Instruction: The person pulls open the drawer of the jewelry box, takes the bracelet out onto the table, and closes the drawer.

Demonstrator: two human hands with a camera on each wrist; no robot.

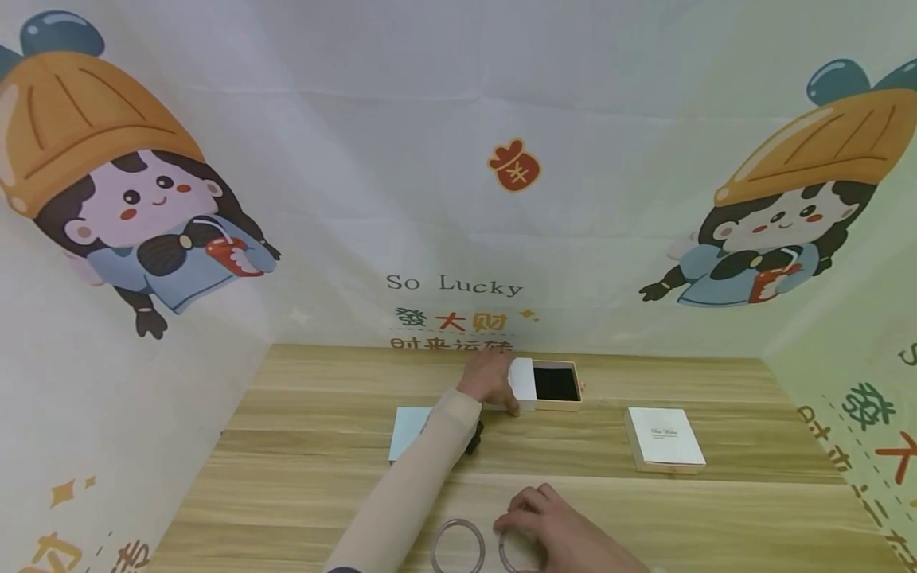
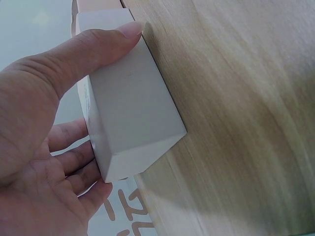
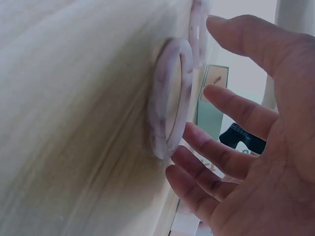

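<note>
My left hand (image 1: pixel 490 376) grips the white sleeve (image 1: pixel 524 380) of a drawer-style box at the back of the table. In the left wrist view the thumb lies on one side of the sleeve (image 2: pixel 133 98), and fingers touch the other. Its drawer is partly out to the right, showing a black pad (image 1: pixel 559 384). Near the front edge, my right hand (image 1: pixel 555 529) hovers over a pale purple bangle (image 3: pixel 160 98), fingers spread around it and thumb apart. A second bangle (image 1: pixel 457 522) lies flat to its left.
A light blue box (image 1: pixel 408 430) sits behind the left forearm, partly hidden, with a small black object (image 1: pixel 474 439) beside it. On the right lies a white box (image 1: pixel 666 438) with printed lettering. Printed cloth walls (image 1: pixel 344 199) enclose the wooden table (image 1: pixel 301 454).
</note>
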